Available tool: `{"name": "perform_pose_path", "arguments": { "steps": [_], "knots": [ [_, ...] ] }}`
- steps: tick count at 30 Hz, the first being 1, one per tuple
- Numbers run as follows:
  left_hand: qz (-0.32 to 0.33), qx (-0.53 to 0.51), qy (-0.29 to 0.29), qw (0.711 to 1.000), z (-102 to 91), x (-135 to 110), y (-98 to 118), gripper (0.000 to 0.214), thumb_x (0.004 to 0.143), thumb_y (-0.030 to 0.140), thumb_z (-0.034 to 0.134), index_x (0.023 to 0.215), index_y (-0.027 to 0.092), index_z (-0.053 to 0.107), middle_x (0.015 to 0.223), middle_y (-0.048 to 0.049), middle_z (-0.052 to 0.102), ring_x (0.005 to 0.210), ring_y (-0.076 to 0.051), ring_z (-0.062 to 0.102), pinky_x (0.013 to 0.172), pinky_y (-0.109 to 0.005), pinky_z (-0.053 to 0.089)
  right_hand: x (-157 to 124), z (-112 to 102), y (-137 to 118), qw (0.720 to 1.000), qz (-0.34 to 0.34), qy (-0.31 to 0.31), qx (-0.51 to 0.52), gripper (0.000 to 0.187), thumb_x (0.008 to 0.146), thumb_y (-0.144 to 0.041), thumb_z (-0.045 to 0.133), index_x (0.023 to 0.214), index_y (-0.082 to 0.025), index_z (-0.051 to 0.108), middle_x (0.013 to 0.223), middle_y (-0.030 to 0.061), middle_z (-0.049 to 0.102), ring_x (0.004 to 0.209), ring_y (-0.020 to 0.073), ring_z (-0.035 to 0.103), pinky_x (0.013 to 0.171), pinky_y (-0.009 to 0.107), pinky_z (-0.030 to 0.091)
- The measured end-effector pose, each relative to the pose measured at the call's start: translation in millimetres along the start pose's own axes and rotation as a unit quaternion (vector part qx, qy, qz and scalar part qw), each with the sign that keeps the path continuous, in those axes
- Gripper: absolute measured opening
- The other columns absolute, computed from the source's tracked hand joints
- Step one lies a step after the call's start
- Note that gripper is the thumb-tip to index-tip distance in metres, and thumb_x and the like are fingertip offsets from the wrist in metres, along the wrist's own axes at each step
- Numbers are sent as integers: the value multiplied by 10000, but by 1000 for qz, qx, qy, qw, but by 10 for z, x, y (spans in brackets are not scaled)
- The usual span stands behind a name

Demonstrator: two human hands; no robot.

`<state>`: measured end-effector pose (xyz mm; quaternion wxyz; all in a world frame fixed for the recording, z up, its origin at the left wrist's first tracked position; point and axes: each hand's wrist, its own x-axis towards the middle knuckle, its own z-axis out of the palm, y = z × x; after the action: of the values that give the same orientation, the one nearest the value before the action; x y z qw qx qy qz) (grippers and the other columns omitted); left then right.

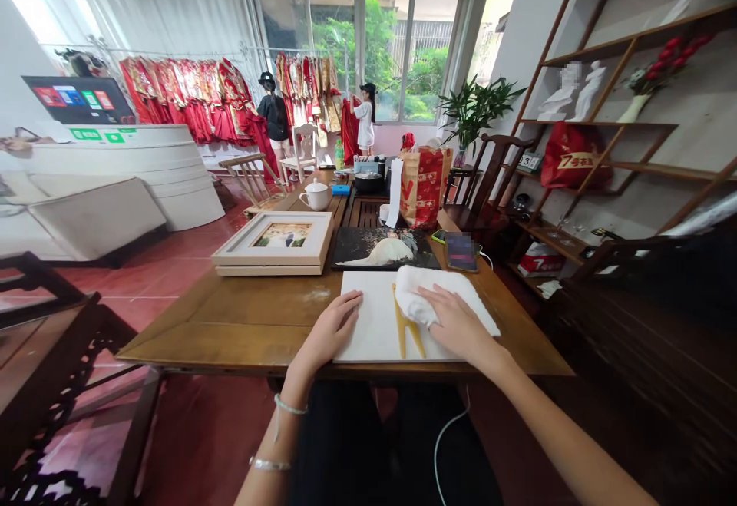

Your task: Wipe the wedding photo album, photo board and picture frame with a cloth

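White board (374, 322) lying flat at the near edge of the wooden worktop (242, 322), with both hands on it. Left hand (328, 329): fingers stretched out flat and close together, holding nothing, their tips resting just inside the board's left edge. Right hand (457, 325): fingers bent down over a bunched white cloth (418, 295), which they press onto the far right part of the board; the cloth's loose end spreads beside the fingers toward the board's right edge. Two yellow strips (403, 329) lie on the board between the two sets of fingers, partly under the cloth, forming a narrow V that reaches toward the board's near edge. Beyond the fingertips, just beside the board's far edge, lies a dark print (383, 249). A phone (461, 251) lies beyond the right fingers, near the worktop's right edge. A framed picture (276, 241) sits beyond and left of the left fingers, well apart. Bare wood lies open left of the left fingers, out to the worktop's left and near edges.
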<state>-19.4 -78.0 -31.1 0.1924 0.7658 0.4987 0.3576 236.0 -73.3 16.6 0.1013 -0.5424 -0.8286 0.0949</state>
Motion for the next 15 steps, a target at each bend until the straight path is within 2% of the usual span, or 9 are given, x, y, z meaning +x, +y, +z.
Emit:
{"name": "perform_pose_path", "arguments": {
  "steps": [4,7,11,15],
  "knots": [
    [4,5,1,1000,2,5,-4,367,892,248,427,1214,184,590,1328,-97,549,1239,-227,500,1077,-429,371,370,67,-78,1000,22,4,-13,642,769,-122,414,1406,-203,383,1484,56,332,1367,366,196,1055,631,167],
    [7,11,-2,1000,4,9,-3,367,893,246,425,1214,183,591,1324,-97,552,1240,-225,500,1077,-426,372,370,154,-303,999,-23,-12,-27,707,735,-121,455,1427,-213,340,1512,53,271,1378,396,104,1042,672,112],
    [7,8,0,1000,8,14,17,355,892,245,430,1196,188,605,1307,-95,564,1230,-226,506,1071,-422,380,-2,199,-531,992,-116,-38,-34,798,663,-83,473,1435,-212,320,1524,51,242,1390,381,29,1057,665,56],
    [-2,8,-2,1000,-1,10,48,358,891,240,428,1197,184,605,1309,-94,561,1233,-223,504,1073,-411,379,-478,13,-500,983,-156,-97,22,878,573,-37,427,1413,-282,357,1510,-30,274,1405,316,56,1092,620,82]
  ]
}}
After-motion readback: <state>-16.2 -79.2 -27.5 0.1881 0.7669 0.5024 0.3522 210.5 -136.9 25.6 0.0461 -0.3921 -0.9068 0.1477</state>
